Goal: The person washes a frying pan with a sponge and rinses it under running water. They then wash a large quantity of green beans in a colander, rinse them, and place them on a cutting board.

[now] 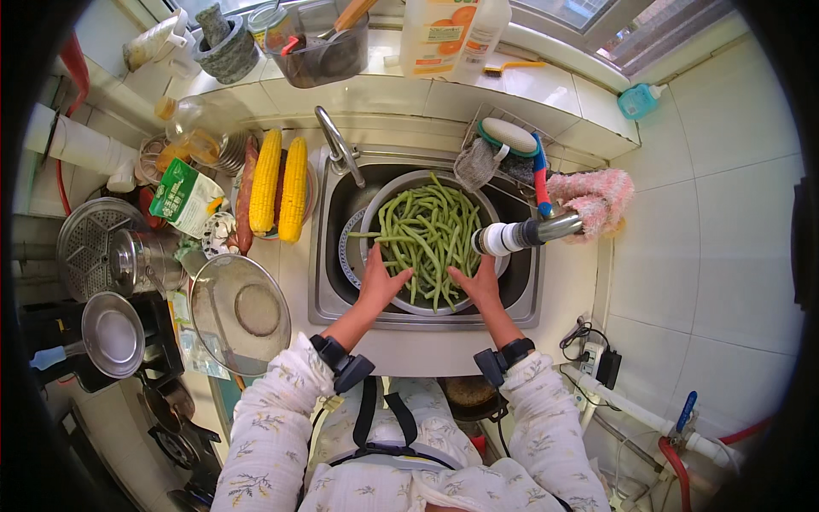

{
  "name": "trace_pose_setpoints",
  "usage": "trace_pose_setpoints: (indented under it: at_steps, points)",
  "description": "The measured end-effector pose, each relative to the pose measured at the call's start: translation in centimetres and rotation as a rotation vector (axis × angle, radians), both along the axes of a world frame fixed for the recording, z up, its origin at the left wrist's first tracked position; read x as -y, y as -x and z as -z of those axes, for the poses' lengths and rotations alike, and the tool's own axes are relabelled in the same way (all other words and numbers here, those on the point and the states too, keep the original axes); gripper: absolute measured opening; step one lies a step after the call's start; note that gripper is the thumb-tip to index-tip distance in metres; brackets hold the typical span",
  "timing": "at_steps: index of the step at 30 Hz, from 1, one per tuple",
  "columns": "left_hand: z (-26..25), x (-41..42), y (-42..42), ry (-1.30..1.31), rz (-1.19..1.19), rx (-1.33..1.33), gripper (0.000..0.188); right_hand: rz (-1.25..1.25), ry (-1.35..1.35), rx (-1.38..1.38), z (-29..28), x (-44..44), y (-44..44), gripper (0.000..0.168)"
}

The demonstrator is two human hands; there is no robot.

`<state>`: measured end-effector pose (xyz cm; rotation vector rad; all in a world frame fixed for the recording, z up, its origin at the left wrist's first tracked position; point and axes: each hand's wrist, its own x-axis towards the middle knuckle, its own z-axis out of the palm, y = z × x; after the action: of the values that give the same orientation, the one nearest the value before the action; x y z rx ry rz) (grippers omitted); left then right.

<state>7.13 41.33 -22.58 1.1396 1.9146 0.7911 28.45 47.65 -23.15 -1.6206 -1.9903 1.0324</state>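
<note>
A round metal basin (427, 311) full of long green beans (425, 237) sits in the stainless steel sink (318, 269). My left hand (382, 280) presses into the beans at the near left, thumb spread inward over them. On the near right, my right hand (478, 280) touches the beans in the same way, its thumb pointing left. The fingers of both hands are partly hidden by the beans and basin, so their grip is unclear. Under the basin's left side shows the rim of a perforated colander (347, 249). A faucet with a white spout end (502, 239) reaches over the basin's right side.
Left of the sink lie two corn cobs (265, 185), a sweet potato (245, 198) and a mesh strainer (240, 313). A curved tap (339, 144) stands behind the sink. A wire rack (505, 173) holds a scrubber and brush; a pink cloth (592, 198) hangs at right.
</note>
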Motion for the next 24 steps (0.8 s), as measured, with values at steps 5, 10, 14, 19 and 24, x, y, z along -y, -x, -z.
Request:
trace_pose_setpoints:
  at_steps: [5, 10, 14, 19, 24]
  points:
    - [6.1, -2.3, -2.9, -0.009, -0.104, 0.275, 0.09, 0.049, 0.336, -0.195, 3.9, -1.9, 1.9, 0.084]
    - [6.9, -2.7, -4.8, 0.085, -0.117, 0.38, 0.079, 0.195, 0.185, -0.209, 7.7, -0.9, 1.7, 0.067]
    - [2.2, -1.8, -5.8, 0.111, -0.084, 0.407, 0.073, 0.083, 0.067, -0.098, 2.9, -1.1, 0.3, 0.063]
    - [1.3, -1.0, -4.5, 0.024, -0.063, 0.19, 0.054, -0.062, -0.14, 0.218, -3.9, -0.9, 1.8, 0.07]
    - [1.2, 0.4, -0.7, 0.103, 0.147, -0.145, 0.023, -0.327, -0.214, 0.42, -2.8, 1.1, 3.8, 0.089]
